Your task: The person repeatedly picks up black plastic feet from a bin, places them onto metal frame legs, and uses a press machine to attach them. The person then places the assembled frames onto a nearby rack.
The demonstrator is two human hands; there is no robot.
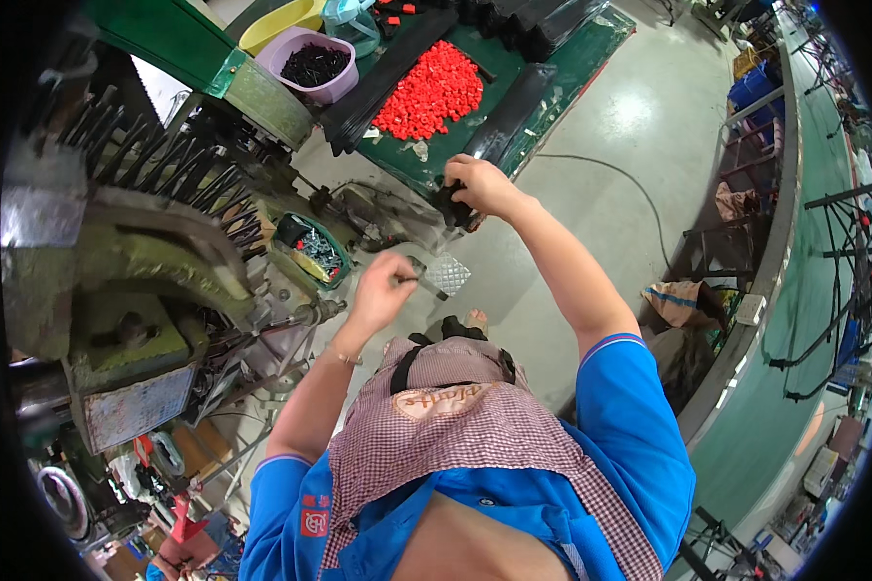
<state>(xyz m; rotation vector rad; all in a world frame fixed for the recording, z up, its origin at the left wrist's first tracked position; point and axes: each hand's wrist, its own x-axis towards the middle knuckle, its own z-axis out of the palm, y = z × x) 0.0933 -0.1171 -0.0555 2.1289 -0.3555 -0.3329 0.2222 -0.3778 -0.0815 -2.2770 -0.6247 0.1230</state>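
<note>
My left hand (383, 286) is closed in a pinch, slightly blurred, beside the machine. From its fingers a thin dark strip (434, 290) sticks out to the right; its exact kind cannot be made out. Farther up, my right hand (480, 186) is curled over a dark black piece (452, 206) at the near corner of a green table (397, 160). The fingers partly hide this piece. On that table lies a heap of small red plastic parts (431, 92), with long black bundles (513, 114) on both sides of it.
At left stands a large green machine (131, 320) with black rods (155, 160) racked above it. A green basket of metal fasteners (312, 250) sits beside it. A lilac bowl of black pieces (315, 66) is at upper left. A cable (639, 179) crosses the floor toward a curved conveyor (775, 320).
</note>
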